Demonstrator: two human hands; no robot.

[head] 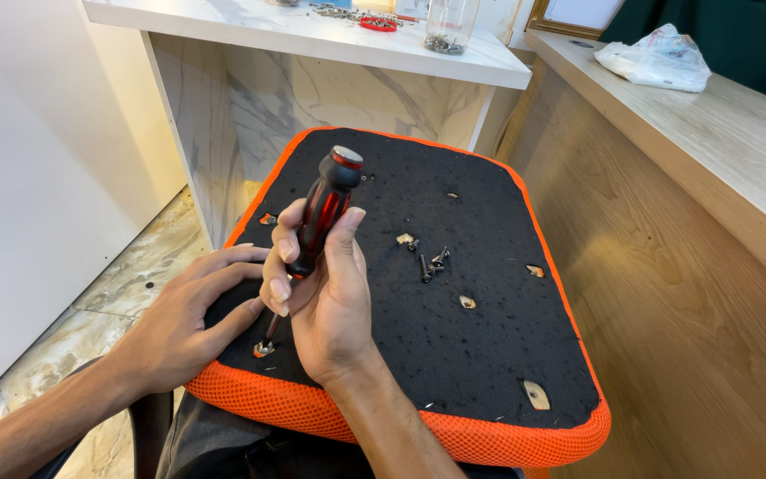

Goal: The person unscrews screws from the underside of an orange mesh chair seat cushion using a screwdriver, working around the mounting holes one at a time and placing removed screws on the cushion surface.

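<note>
An upturned chair seat with a black underside and orange mesh edge rests across my lap. My right hand grips a red and black screwdriver, held nearly upright with its tip on a screw near the seat's front left corner. My left hand lies flat on the seat beside that screw, fingers spread, steadying the seat. A few loose dark screws lie near the middle of the black surface. Several torn screw holes show in the fabric.
A white marble-patterned desk stands beyond the seat, carrying a clear jar of screws and small parts. A wooden counter runs along the right with a white plastic bag. Marbled floor tiles lie to the left.
</note>
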